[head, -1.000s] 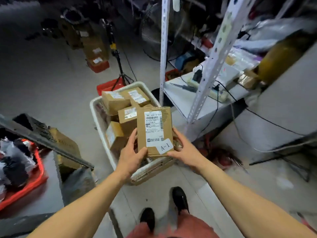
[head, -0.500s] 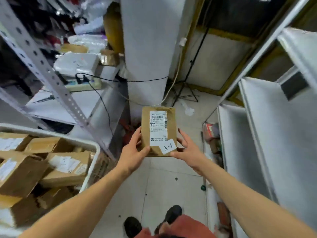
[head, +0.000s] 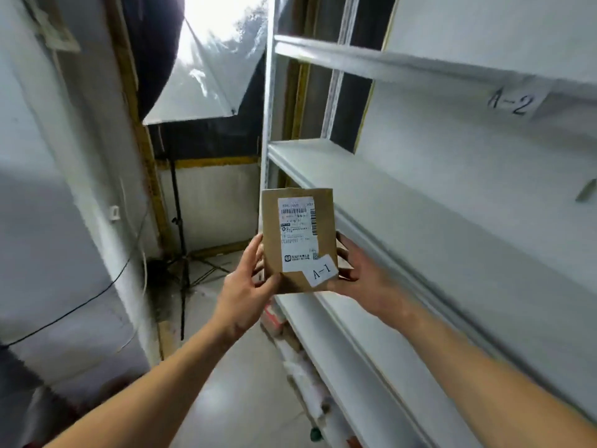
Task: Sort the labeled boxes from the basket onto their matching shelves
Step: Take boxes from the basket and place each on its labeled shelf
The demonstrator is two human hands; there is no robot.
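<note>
While both hands hold it upright in the air at the near left corner of the white shelf unit (head: 420,202), the cardboard box (head: 298,240) shows its shipping label and a small "A-1" tag (head: 322,270). Left hand (head: 245,286) grips its left edge, thumb across the front; right hand (head: 361,276) grips the right edge, fingers curled behind. An "A-2" label (head: 512,103) sits on the upper shelf edge, far right. A light stand (head: 181,253) stands far left.

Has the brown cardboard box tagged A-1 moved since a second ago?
Yes: the brown cardboard box, then above the basket, is now beside the white metal shelves.
</note>
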